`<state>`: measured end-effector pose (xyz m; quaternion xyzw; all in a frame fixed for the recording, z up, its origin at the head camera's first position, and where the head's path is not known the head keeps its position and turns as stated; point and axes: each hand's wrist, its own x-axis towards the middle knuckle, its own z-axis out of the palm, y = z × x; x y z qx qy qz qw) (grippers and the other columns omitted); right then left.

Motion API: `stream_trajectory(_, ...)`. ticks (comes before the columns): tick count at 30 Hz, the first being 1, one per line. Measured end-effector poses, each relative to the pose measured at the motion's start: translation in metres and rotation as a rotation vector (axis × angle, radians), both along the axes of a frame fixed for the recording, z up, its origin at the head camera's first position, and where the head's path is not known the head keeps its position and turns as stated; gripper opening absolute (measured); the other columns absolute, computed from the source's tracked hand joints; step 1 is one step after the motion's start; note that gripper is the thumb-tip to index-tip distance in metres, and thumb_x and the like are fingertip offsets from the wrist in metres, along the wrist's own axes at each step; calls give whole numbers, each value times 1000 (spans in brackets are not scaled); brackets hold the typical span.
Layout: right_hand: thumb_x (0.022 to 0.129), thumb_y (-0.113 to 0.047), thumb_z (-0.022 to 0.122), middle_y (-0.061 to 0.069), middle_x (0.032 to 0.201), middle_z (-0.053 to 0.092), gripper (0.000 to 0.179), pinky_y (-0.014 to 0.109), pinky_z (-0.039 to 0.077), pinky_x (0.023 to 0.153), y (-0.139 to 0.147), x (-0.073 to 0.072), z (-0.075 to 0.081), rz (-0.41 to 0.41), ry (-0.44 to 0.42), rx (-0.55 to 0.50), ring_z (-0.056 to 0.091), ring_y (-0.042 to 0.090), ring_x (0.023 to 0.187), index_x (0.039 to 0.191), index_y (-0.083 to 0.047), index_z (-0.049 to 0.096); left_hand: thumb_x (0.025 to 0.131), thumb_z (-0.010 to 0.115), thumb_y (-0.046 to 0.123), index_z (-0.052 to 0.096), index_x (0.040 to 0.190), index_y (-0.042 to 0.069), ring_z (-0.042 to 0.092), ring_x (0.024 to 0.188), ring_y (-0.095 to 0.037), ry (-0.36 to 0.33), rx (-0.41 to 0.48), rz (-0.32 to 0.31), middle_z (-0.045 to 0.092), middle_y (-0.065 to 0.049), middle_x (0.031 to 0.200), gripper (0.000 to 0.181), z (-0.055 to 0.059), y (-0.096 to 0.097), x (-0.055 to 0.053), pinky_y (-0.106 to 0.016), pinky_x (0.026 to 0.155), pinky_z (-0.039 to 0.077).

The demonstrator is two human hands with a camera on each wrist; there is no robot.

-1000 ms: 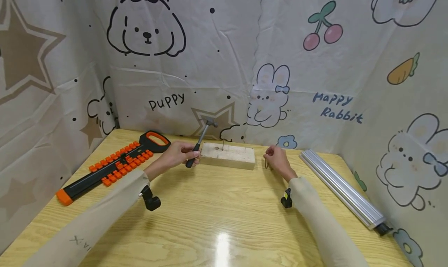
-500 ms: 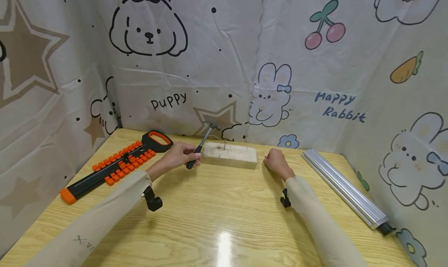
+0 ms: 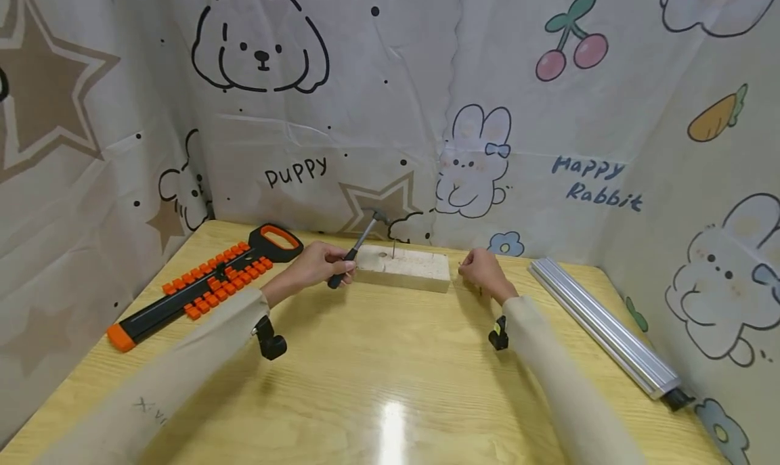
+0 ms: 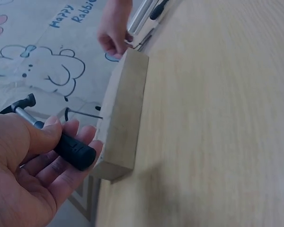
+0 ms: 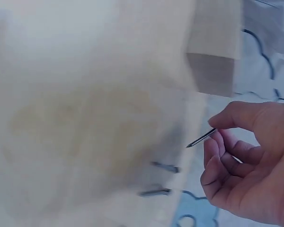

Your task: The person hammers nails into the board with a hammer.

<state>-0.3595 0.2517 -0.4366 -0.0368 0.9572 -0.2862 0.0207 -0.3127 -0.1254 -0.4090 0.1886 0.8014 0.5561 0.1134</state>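
Observation:
My left hand (image 3: 319, 265) grips a small claw hammer (image 3: 365, 232) by its black handle, head up, at the left end of a pale wooden block (image 3: 409, 270). In the left wrist view the fingers curl loosely beneath the hammer's handle (image 4: 75, 152). One nail (image 3: 393, 250) stands upright in the top of the block. Right of the block, my right hand (image 3: 485, 274) pinches another nail (image 5: 200, 138) between thumb and fingers, pointed end sticking out. Close by that hand, two more nails, one (image 5: 165, 167) and another (image 5: 154, 192), lie on the table.
A black and orange rack (image 3: 207, 275) with orange clips lies on the table (image 3: 365, 357) at left. Along the right side lies a ribbed silver metal bar (image 3: 600, 326) with a black end. Printed cloth (image 3: 274, 133) hangs behind and beside the table.
The right hand's fingers have shifted: a nail pointed down below them a second ago, and they now turn toward the block. The left hand still holds the hammer, nearly unmoved.

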Motion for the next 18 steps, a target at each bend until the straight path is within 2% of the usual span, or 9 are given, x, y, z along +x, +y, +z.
stream_trajectory(5,100,-6,63,14,84,67,11,31,47,66,-6,4,22,10,85,-108,57,20,68,92,1,66,106,62,5,69,113,-16,75,90,-39,39,-42,-33,74,-29,100,23,12,3,2,-46,80,63)
stream_trajectory(8,101,-9,65,19,99,72,15,29,53,69,-17,6,30,43,114,-195,67,30,83,103,5,69,105,61,3,69,110,-15,74,90,-43,60,-55,-39,74,-30,99,20,15,4,3,-42,76,64)
stream_trajectory(11,100,-7,66,19,99,73,15,28,60,71,-31,7,33,59,130,-316,72,33,89,105,7,69,105,61,3,69,110,-16,75,88,-41,69,-61,-44,73,-30,98,21,15,5,3,-40,75,64)
stream_trajectory(15,99,0,64,22,99,72,14,34,63,79,-49,6,29,87,136,-490,73,20,82,107,11,66,106,61,4,69,112,-16,75,86,-38,82,-82,-47,74,-29,98,22,13,7,-2,-41,75,64)
stream_trajectory(18,99,3,64,27,103,72,14,40,63,83,-59,5,24,110,137,-568,72,11,79,108,13,64,106,61,3,70,111,-16,75,85,-38,109,-101,-29,74,-28,97,22,12,8,-5,-39,71,64)
